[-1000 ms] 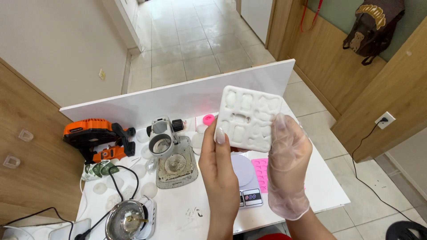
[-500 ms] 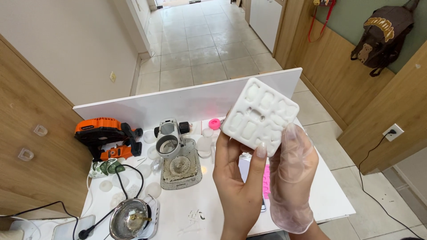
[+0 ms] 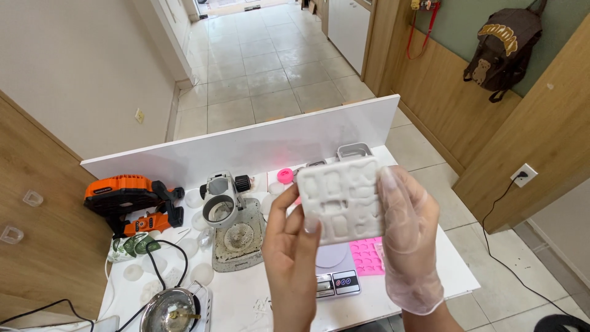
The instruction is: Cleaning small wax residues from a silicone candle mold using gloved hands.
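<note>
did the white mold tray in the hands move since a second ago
Yes. The white mold tray has dropped lower against the white backboard; it covered the board's top edge before and now sits below it, held by both hands.

the right hand wears a clear thin disposable glove; the left hand is bare.

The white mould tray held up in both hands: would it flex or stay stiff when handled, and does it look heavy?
The white mould tray probably stays fairly stiff: it is held by its side edges between the bare left hand and the gloved right hand with no visible sag. It is likely light, since fingertips alone support it. The glove may make the grip a little slippery.
</note>
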